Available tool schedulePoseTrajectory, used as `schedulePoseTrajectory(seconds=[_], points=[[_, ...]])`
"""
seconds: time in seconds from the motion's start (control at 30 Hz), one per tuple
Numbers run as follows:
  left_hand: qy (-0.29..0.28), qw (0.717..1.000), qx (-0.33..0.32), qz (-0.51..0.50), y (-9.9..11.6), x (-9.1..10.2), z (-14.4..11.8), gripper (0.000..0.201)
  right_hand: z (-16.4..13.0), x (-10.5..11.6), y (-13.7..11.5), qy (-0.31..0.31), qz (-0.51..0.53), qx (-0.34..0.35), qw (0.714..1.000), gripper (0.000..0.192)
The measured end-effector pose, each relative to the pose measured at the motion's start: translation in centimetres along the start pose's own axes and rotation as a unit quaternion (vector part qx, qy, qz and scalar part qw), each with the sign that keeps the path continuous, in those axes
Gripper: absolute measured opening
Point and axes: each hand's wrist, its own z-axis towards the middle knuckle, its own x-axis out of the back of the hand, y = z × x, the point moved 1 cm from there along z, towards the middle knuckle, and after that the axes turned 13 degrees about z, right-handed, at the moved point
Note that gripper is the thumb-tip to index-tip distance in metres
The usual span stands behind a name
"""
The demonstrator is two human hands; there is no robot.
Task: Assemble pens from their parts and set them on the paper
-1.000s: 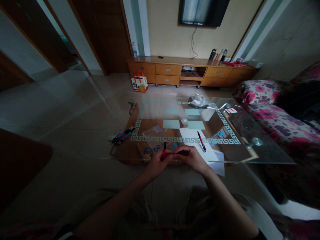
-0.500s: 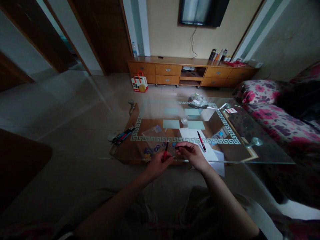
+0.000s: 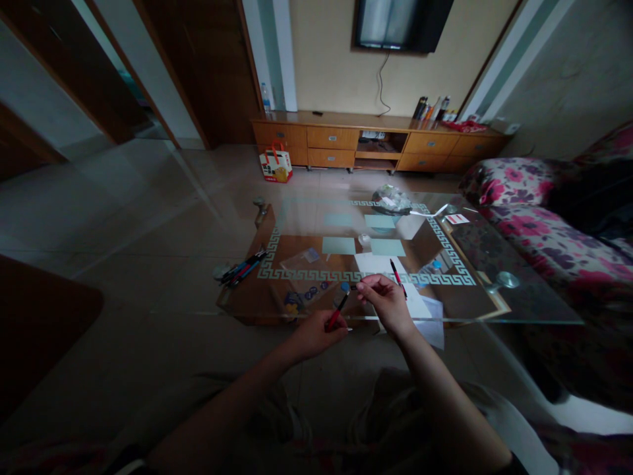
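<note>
My left hand (image 3: 319, 335) is closed around a red pen (image 3: 336, 315), which tilts up to the right with its dark end raised. A small pale tip pokes out by the fingers of that hand. To the right and slightly higher, my right hand (image 3: 388, 305) pinches a small dark piece (image 3: 353, 287), too small to name surely. The two hands are apart, over the near edge of the glass table (image 3: 301, 227). Close to my right hand, a red and black pen (image 3: 397, 274) lies on white paper (image 3: 418, 305), partly behind the fingers.
Several pens (image 3: 244, 267) lie bunched at the table's left end. A clear plastic bag (image 3: 390, 198) sits at the far side, near a red-and-white card (image 3: 457, 219). A flowered sofa (image 3: 524, 224) stands right; a low cabinet (image 3: 331, 138) runs along the wall.
My right hand has moved a little right and up with the small dark piece. My left hand has lowered slightly, and its red pen now leans further to the right.
</note>
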Motion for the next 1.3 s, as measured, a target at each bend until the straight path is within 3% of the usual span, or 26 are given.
schedulePoseTrajectory(seconds=[0.2, 0.57, 0.97, 1.3], points=[[0.007, 1.0, 0.004, -0.003, -0.2, 0.0, -0.1, 0.027, 0.0, 0.0, 0.1, 0.008, -0.013, 0.016, 1.0, 0.032], [0.003, 0.999, -0.01, 0.033, 0.8, 0.2, -0.2, 0.024, 0.0, 0.2, 0.6, -0.016, 0.03, -0.028, 0.999, 0.046], [-0.002, 0.999, -0.003, 0.035, 0.7, 0.1, -0.2, 0.023, -0.3, 0.2, 0.7, -0.024, 0.054, -0.059, 0.997, 0.048], [-0.016, 0.999, 0.003, 0.048, 0.8, 0.2, -0.3, 0.023, -0.5, -0.3, 0.4, -0.079, 0.053, -0.078, 0.992, 0.041]])
